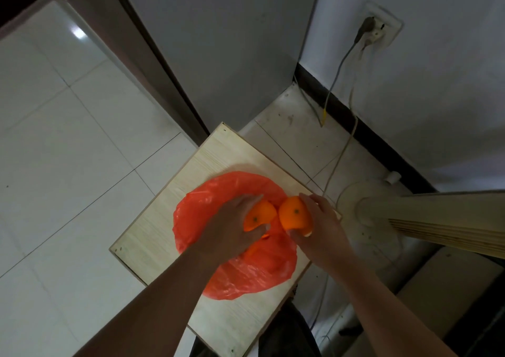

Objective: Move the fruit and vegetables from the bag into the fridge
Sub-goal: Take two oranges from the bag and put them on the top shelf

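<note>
Over the wooden board [153, 233] amid white tiles [68, 138], left hand [232, 225] grips one orange [259, 214], right hand [322, 225] another.

No text, label, brand, number or sign can be read anywhere in the view.

The left hand [232, 225] covers half its orange [259, 213]; the fan [437, 214] runs off right.
</note>
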